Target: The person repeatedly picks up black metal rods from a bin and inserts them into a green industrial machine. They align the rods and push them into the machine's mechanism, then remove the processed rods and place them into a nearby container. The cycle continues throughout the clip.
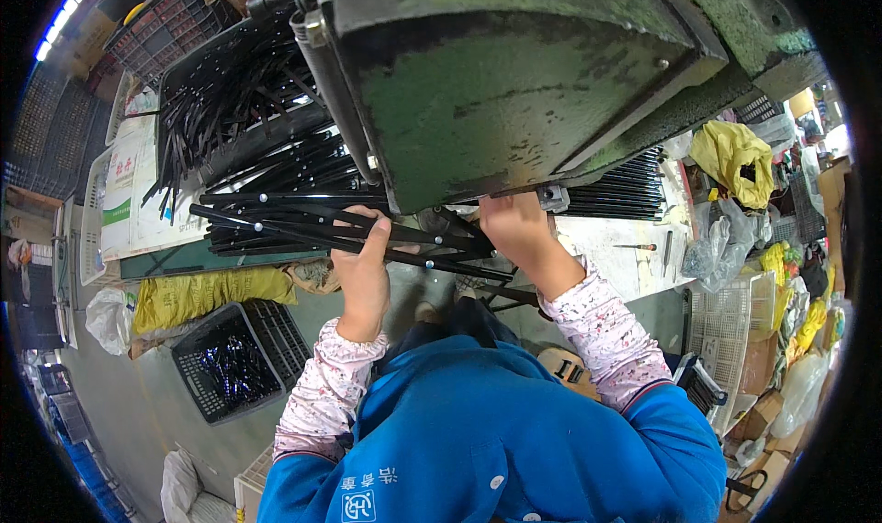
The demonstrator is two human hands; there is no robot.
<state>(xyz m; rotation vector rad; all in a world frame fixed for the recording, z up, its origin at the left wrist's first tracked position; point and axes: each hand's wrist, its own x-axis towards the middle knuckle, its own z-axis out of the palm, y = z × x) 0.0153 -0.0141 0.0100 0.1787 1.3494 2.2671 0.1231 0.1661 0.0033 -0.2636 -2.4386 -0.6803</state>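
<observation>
A linked set of flat black bars point(303, 232), joined by small shiny rivets, stretches across the front of a green press-like machine point(496, 91). My left hand point(364, 264) grips these bars near their middle, thumb on top and fingers curled round. Under the machine's lower edge, my right hand point(516, 227) is closed beside the bars' right end. Its fingertips are turned away, so what they pinch is hidden. A small metal block point(554, 198) of the machine sits just right of that hand.
Loose black strips point(239, 91) lie heaped at the far left. A row of black bars point(620, 188) rests on the white bench point(597, 257) at right, near a screwdriver point(636, 247). A black crate point(197, 353) stands on the floor at left; a yellow bag point(733, 163) lies far right.
</observation>
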